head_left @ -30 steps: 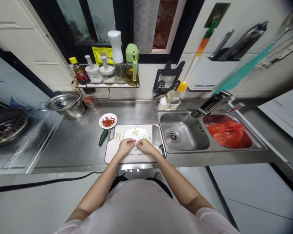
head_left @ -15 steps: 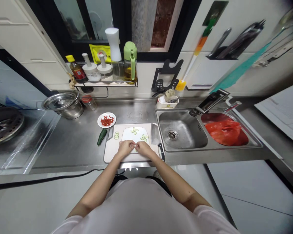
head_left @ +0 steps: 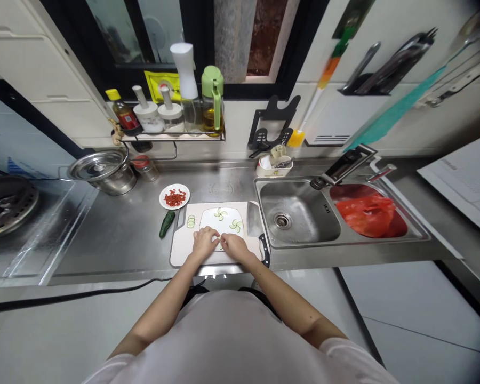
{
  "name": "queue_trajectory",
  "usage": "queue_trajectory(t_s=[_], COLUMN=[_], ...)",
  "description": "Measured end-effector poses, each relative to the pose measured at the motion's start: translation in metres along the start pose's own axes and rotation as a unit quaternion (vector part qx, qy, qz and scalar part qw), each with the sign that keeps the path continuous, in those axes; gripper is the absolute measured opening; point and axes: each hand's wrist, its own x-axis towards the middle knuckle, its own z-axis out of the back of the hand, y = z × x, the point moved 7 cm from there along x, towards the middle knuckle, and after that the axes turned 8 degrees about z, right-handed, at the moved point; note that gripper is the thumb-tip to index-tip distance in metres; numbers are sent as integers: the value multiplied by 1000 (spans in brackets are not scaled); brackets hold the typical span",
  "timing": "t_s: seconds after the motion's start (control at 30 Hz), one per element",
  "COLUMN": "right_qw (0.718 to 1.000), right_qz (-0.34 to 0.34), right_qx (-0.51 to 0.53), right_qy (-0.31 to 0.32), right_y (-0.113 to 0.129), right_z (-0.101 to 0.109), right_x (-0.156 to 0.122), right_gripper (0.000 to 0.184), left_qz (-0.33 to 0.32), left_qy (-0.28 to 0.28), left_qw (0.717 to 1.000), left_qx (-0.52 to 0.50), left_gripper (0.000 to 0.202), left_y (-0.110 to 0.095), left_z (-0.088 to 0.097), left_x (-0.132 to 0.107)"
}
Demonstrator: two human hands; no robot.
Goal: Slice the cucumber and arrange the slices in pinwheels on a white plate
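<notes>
A white square plate lies on a pale cutting board. On it, curved cucumber slices form pinwheels at the back and at the right. My left hand and my right hand meet over the plate's front part. Their fingertips are bent together around small cucumber slices, mostly hidden by the fingers. A short row of cucumber slices rests on the board left of the plate. At the board's right side lies a knife with a black handle.
Left of the board are a dark green cucumber piece and a white dish of small red bits. A lidded steel pot stands farther left. To the right is a double sink, with a red plastic bag in one basin.
My left hand has shifted slightly up over the plate, its fingers a little more spread. My right hand stays almost in place. The plate and the pinwheels look the same.
</notes>
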Motion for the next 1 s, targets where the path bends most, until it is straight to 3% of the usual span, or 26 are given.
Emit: queue_trajectory(t_s=[0.67, 1.0], right_qw=[1000, 999], right_qz=[8, 18], right_qx=[9, -44], right_qy=[-4, -10], right_y=[8, 8], right_z=[0, -3], right_x=[-11, -11], right_gripper=[28, 28], left_qz=[11, 20], left_qy=[-28, -28], left_qw=[999, 999], left_qx=[-13, -25], left_gripper=[16, 15], left_y=[6, 1], left_z=[-1, -2], left_x=[-6, -7])
